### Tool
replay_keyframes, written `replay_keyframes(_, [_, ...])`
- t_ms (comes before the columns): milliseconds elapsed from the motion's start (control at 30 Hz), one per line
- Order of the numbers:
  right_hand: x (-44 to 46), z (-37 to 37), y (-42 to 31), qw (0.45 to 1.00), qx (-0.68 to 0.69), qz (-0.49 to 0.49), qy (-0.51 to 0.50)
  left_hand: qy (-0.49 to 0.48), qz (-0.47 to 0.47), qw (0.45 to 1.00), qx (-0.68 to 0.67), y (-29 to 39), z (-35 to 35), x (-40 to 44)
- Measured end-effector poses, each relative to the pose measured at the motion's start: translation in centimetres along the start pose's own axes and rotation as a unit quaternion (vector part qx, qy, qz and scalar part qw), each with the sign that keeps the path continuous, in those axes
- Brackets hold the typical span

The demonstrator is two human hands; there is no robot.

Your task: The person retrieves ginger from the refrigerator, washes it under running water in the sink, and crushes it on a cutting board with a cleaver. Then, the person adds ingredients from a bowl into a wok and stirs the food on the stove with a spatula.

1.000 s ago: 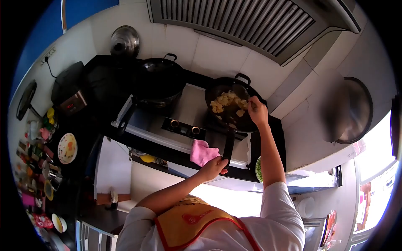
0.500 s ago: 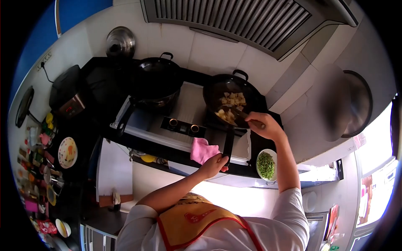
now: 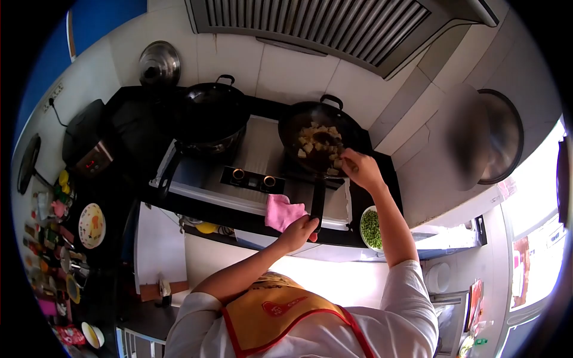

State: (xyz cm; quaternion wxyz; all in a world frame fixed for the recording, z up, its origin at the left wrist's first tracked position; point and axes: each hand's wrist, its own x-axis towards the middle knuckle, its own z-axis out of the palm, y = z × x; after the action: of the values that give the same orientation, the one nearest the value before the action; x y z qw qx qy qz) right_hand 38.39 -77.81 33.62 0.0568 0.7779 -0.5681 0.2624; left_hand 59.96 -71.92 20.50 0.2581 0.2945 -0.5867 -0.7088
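My left hand (image 3: 300,232) is closed around the end of the long black handle (image 3: 319,200) of the right-hand wok (image 3: 292,128). A pink cloth (image 3: 283,212) sits against that hand, over the counter edge; whether the fingers pinch it too I cannot tell. Pale chunks of food (image 3: 309,143) in brownish liquid lie in the wok. Over the wok's right rim, my right hand (image 3: 362,170) is closed on the handle of a spatula, whose dark head (image 3: 324,139) is among the chunks. A white bowl of chopped green vegetable (image 3: 370,230) stands below my right forearm, partly hidden by it.
A second black wok (image 3: 212,113) occupies the left burner, its handle (image 3: 170,173) pointing toward me. Two knobs (image 3: 239,174) front the stove. A range hood (image 3: 322,27) hangs above. To the left are a rice cooker (image 3: 89,152), a patterned plate (image 3: 92,225) and several condiment containers.
My right hand has shifted, and the spatula head now lies deeper among the chunks, which are more spread out. My left hand keeps its hold. The whole view has shifted slightly.
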Motion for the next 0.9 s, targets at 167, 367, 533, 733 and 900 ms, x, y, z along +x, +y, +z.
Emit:
replay_keyframes(167, [4.0, -2.5, 2.7, 0.973, -0.148, 0.132, 0.122, 0.008, 0.0, 1.0, 0.014, 0.5, 0.1, -0.4])
replay_keyframes(367, [4.9, 1.3, 10.2, 0.918, -0.167, 0.28, 0.227, 0.019, -0.006, 1.0, 0.021, 1.1, 0.2, -0.6])
replay_keyframes(533, [4.5, 4.7, 7.8, 0.806, 0.429, 0.348, 0.212, 0.019, -0.004, 0.999, 0.037, 0.5, 0.1, -0.5])
replay_keyframes(733, [4.8, -1.4, 5.2, 0.922, 0.279, 0.248, 0.1, 0.021, 0.0, 1.0, 0.023, 0.0, 0.1, -0.2])
replay_keyframes(900, [4.5, -6.2, 6.8, 0.937, 0.115, 0.331, 0.003, 0.011, -0.022, 1.0, 0.013, 1.6, 0.1, -0.9])
